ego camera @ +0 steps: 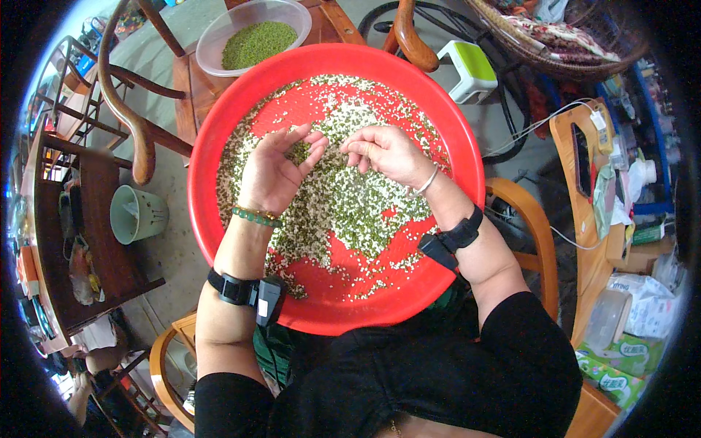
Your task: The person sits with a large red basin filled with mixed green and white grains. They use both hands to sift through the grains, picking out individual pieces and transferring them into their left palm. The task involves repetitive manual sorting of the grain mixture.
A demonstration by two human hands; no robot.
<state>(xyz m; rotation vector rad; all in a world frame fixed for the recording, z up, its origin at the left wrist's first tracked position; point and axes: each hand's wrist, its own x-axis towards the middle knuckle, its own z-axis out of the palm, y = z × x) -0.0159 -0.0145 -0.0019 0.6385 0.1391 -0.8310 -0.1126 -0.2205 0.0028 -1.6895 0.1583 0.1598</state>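
A large round red plastic basin (337,320) lies before me, its floor covered with a mix of green beans and white grains (361,219). Bare red patches show through in places. Above the mix, on the left side, my left hand (282,164) is turned palm up with its fingers curled and apart, and nothing is visible in the palm. My right hand (383,150) hangs over the middle right of the basin, thumb and fingertips drawn together. Whether a bean or grain sits between those fingertips is too small to tell. The two hands' fingertips are close but apart.
Behind the basin, a translucent bowl (205,46) of green beans (260,44) stands on a wooden chair seat (186,90). A green-and-white stool (471,74) is at back right, a pale green bucket (126,213) at left. A person's arm (81,391) shows at lower left.
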